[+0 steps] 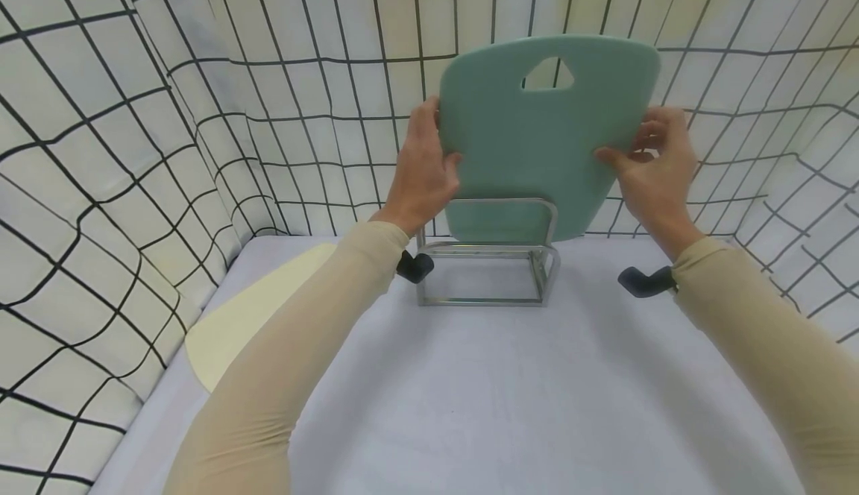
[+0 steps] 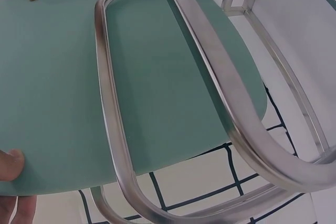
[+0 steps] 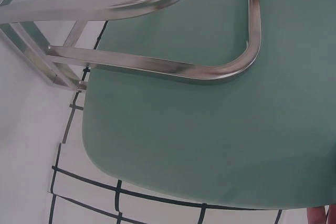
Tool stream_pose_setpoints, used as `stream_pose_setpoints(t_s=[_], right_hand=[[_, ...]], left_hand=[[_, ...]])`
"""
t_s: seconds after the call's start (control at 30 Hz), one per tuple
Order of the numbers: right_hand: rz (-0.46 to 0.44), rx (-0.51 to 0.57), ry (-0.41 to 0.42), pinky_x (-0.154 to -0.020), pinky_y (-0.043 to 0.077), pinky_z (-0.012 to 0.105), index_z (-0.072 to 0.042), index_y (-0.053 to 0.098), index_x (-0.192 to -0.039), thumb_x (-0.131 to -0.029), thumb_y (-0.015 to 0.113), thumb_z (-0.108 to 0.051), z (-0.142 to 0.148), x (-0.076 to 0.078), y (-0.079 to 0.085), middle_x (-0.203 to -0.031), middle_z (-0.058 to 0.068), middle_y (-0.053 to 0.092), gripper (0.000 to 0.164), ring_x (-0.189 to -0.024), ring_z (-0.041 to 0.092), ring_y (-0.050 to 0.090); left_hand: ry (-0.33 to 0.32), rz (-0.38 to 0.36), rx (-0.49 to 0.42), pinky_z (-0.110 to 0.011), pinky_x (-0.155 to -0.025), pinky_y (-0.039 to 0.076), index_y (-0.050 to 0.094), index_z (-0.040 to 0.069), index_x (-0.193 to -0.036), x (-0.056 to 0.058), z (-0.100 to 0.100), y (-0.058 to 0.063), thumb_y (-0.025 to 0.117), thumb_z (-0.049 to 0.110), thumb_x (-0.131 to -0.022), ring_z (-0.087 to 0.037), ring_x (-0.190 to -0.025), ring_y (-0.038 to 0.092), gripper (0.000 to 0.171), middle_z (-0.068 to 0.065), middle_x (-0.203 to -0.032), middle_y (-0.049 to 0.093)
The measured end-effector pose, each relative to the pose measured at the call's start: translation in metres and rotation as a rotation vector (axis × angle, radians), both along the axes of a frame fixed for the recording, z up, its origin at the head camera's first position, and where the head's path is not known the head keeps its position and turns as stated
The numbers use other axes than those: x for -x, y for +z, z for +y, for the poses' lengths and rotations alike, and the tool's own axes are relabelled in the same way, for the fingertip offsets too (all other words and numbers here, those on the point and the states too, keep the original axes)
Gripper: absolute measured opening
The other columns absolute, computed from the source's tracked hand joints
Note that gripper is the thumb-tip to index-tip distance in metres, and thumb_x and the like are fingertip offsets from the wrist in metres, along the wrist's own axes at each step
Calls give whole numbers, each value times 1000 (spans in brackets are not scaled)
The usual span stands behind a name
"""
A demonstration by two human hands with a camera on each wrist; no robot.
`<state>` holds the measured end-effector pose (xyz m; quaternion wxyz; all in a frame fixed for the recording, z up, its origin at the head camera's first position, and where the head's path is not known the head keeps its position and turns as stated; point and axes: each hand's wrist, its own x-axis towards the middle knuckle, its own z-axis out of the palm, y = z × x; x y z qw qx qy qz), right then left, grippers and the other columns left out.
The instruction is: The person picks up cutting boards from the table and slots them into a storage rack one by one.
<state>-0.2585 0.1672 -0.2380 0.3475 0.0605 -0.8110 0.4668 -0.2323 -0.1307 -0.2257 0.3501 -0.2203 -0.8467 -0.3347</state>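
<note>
Both hands hold a green cutting board (image 1: 537, 130) upright, its cut-out handle hole at the top. My left hand (image 1: 426, 171) grips the left edge, thumb on the near face and fingers behind. On the opposite edge, my right hand (image 1: 658, 167) pinches the board the same way. The lower part of the board overlaps a silver metal rack (image 1: 483, 301), behind the rack's front loop. In the left wrist view the rack's bent tube (image 2: 110, 103) crosses the board's face (image 2: 52, 87). The right wrist view shows the board's rounded lower corner (image 3: 105, 145) beyond the tubing.
A pale yellow flat sheet or board (image 1: 255, 316) lies on the white table (image 1: 496, 405) at the left, partly under my left forearm. White walls with a black grid (image 1: 302, 92) close in the back and both sides. Dark wrist mounts (image 1: 646, 282) jut inward beneath the sleeves.
</note>
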Motion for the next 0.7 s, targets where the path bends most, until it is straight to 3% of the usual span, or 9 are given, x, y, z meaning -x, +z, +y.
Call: stream_pose_setpoints(t_s=[0.7], right_hand=[[-12,-9,10,-97,58,23,-29,54,-135,-91,80,-20,-6,-3,-1,-110,-21,53,52,-107,0,58]], left_hand=[[21,-21,18,-39,-119,48,28,-1,-152,0,-7,-1,59,-5,-96,-33,-138,52,64,-21,-146,44]])
